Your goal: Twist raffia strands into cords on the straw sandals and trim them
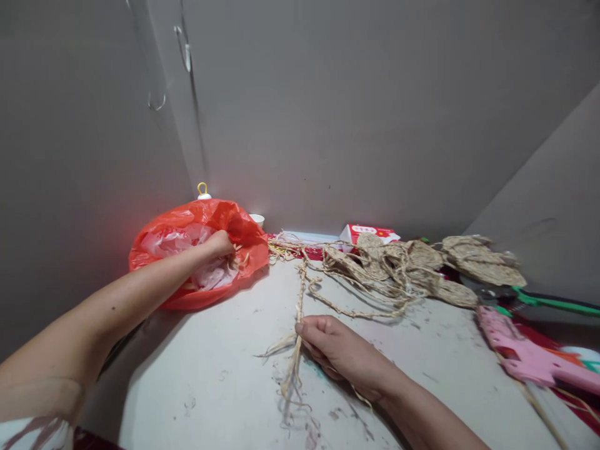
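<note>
My right hand [330, 350] pinches a braided straw cord [300, 300] between thumb and fingers, just above its loose end. Untwisted strands [291, 375] fan out below the grip over the white tabletop. The cord runs away from me toward a tangle of more braided cord [360, 309]. My left hand [221, 244] reaches into an open red plastic bag [187, 300] lined with a clear, crumpled one. Its fingers look curled, and their tips are hidden. Pale straw strands [241, 259] show right beside them in the bag.
Coiled woven straw pieces [422, 256] lie along the back right. Behind them stands a red and white box [372, 234]. At the right are a pink glue gun [520, 353] and green-handled pliers [553, 302]. A white cup [257, 219] is by the bag. Grey walls enclose the table.
</note>
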`<act>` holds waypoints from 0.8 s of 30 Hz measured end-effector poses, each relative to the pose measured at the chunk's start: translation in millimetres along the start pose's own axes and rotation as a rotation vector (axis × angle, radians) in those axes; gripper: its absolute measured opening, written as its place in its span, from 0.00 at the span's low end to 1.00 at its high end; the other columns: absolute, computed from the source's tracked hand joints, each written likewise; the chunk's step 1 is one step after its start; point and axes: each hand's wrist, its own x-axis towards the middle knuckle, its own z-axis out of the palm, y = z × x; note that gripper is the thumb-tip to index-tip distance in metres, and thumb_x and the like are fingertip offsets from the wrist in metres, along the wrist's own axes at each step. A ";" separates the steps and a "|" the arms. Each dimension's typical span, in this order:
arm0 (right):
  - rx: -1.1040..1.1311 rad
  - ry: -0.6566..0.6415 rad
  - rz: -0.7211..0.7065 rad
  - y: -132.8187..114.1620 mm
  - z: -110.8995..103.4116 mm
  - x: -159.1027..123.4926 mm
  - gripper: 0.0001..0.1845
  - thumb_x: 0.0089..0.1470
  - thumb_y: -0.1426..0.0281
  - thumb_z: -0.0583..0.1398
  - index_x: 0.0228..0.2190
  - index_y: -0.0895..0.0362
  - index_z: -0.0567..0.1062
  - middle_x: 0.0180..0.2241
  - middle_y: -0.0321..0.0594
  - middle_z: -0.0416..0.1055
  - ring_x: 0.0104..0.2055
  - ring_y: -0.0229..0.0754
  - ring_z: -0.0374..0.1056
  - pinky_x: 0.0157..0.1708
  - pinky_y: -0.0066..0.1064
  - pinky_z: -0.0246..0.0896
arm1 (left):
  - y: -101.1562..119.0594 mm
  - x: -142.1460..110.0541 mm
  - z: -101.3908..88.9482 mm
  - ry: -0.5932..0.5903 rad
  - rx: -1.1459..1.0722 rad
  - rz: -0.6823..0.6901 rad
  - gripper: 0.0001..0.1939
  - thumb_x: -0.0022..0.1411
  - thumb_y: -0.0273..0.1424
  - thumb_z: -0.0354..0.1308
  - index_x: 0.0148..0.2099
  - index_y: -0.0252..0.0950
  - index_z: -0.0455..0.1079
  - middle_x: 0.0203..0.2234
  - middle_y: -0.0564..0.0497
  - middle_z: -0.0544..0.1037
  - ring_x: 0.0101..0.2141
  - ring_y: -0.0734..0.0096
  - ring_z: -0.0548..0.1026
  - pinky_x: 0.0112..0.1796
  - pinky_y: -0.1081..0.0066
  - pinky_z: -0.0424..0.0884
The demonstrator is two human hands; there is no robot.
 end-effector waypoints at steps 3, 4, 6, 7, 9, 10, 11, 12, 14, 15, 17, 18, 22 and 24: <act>0.001 -0.005 0.002 0.0 0.2 0.1 0.22 0.53 0.58 0.54 0.15 0.55 0.55 0.11 0.24 0.46 0.12 0.27 0.36 0.11 0.24 0.30 | -0.5 -8.8 -10.3 0.039 -0.021 -0.063 0.04 0.45 0.25 0.60 0.23 0.31 0.68 0.13 0.54 0.68 0.17 0.78 0.65 0.19 0.77 0.61; 0.004 -0.006 0.005 0.2 0.3 0.1 0.22 0.53 0.58 0.54 0.15 0.55 0.55 0.11 0.24 0.46 0.12 0.27 0.35 0.11 0.24 0.29 | 0.1 -12.9 -15.4 0.050 -0.035 -0.067 0.04 0.47 0.25 0.59 0.22 0.31 0.68 0.13 0.54 0.68 0.16 0.79 0.64 0.18 0.78 0.60; 0.009 -0.007 0.011 0.7 0.6 0.2 0.22 0.52 0.57 0.55 0.16 0.55 0.55 0.12 0.24 0.46 0.12 0.27 0.35 0.11 0.24 0.29 | 2.2 -21.4 -26.9 0.080 -0.062 -0.058 0.04 0.49 0.26 0.58 0.24 0.31 0.68 0.14 0.54 0.69 0.16 0.80 0.65 0.18 0.78 0.61; 0.007 -0.008 0.012 0.9 0.7 0.3 0.22 0.52 0.57 0.55 0.16 0.55 0.54 0.12 0.24 0.46 0.12 0.27 0.35 0.11 0.24 0.29 | 3.3 -25.2 -32.8 0.100 -0.069 -0.052 0.04 0.50 0.26 0.57 0.25 0.31 0.69 0.15 0.53 0.69 0.17 0.80 0.65 0.19 0.78 0.62; -0.005 -0.009 0.013 1.5 0.9 0.5 0.22 0.51 0.56 0.56 0.16 0.54 0.54 0.12 0.24 0.46 0.13 0.27 0.35 0.12 0.23 0.29 | 5.5 -31.8 -44.6 0.128 -0.071 -0.044 0.03 0.50 0.27 0.58 0.27 0.31 0.69 0.17 0.52 0.71 0.18 0.78 0.68 0.20 0.78 0.64; -0.008 -0.010 0.015 1.8 1.0 0.6 0.22 0.51 0.56 0.56 0.16 0.54 0.55 0.12 0.24 0.46 0.13 0.27 0.34 0.12 0.24 0.29 | 6.5 -34.6 -50.1 0.130 -0.066 -0.043 0.04 0.50 0.27 0.58 0.27 0.31 0.69 0.17 0.52 0.72 0.19 0.78 0.69 0.21 0.78 0.65; -0.010 -0.010 0.014 2.1 1.1 0.8 0.22 0.51 0.56 0.56 0.16 0.54 0.55 0.12 0.24 0.46 0.13 0.27 0.34 0.12 0.24 0.29 | 7.3 -37.0 -55.4 0.124 -0.056 -0.042 0.04 0.50 0.28 0.58 0.27 0.31 0.69 0.18 0.51 0.72 0.19 0.77 0.70 0.21 0.78 0.65; -0.011 -0.010 0.014 2.4 1.2 1.0 0.22 0.51 0.55 0.56 0.16 0.54 0.55 0.12 0.23 0.45 0.13 0.27 0.34 0.12 0.24 0.28 | 8.0 -39.3 -60.4 0.114 -0.042 -0.040 0.04 0.50 0.28 0.58 0.26 0.31 0.69 0.18 0.50 0.72 0.20 0.76 0.70 0.21 0.78 0.66; -0.016 -0.005 0.011 2.9 1.4 1.4 0.23 0.51 0.55 0.55 0.16 0.54 0.55 0.12 0.24 0.45 0.13 0.27 0.34 0.12 0.24 0.28 | 9.1 -43.4 -68.8 0.095 0.002 -0.032 0.04 0.50 0.28 0.57 0.26 0.32 0.69 0.19 0.50 0.73 0.21 0.76 0.71 0.22 0.77 0.66; -0.021 0.000 0.010 3.2 1.5 1.5 0.22 0.51 0.55 0.55 0.16 0.54 0.55 0.11 0.24 0.45 0.13 0.27 0.34 0.12 0.24 0.28 | 9.5 -45.2 -71.8 0.093 0.035 -0.027 0.04 0.50 0.28 0.57 0.26 0.32 0.69 0.19 0.50 0.73 0.21 0.76 0.71 0.22 0.77 0.66; -0.029 0.010 0.009 3.8 1.7 1.9 0.22 0.52 0.55 0.54 0.16 0.54 0.55 0.11 0.24 0.45 0.13 0.27 0.34 0.12 0.24 0.28 | 10.0 -47.9 -74.0 0.099 0.128 -0.020 0.02 0.47 0.27 0.58 0.27 0.33 0.70 0.20 0.51 0.73 0.23 0.74 0.71 0.24 0.77 0.65; -0.033 0.012 0.009 4.1 1.7 2.1 0.22 0.52 0.56 0.54 0.16 0.54 0.55 0.11 0.24 0.45 0.13 0.27 0.34 0.12 0.24 0.28 | 10.2 -48.7 -72.5 0.108 0.184 -0.014 0.03 0.46 0.26 0.59 0.28 0.34 0.71 0.20 0.52 0.73 0.24 0.73 0.71 0.25 0.76 0.65; -0.043 0.016 -0.002 5.1 1.9 3.0 0.21 0.54 0.57 0.53 0.16 0.54 0.55 0.11 0.24 0.45 0.13 0.28 0.34 0.12 0.25 0.28 | 12.8 -45.4 -48.1 0.148 0.405 0.047 0.05 0.43 0.25 0.61 0.28 0.35 0.73 0.27 0.45 0.77 0.36 0.60 0.74 0.35 0.70 0.65; -0.045 0.019 -0.001 5.4 1.8 3.4 0.21 0.54 0.58 0.53 0.16 0.54 0.55 0.11 0.24 0.45 0.13 0.28 0.34 0.12 0.24 0.28 | 15.9 -38.6 -29.0 0.135 0.474 0.090 0.03 0.42 0.24 0.62 0.25 0.34 0.72 0.31 0.40 0.78 0.39 0.54 0.73 0.39 0.67 0.64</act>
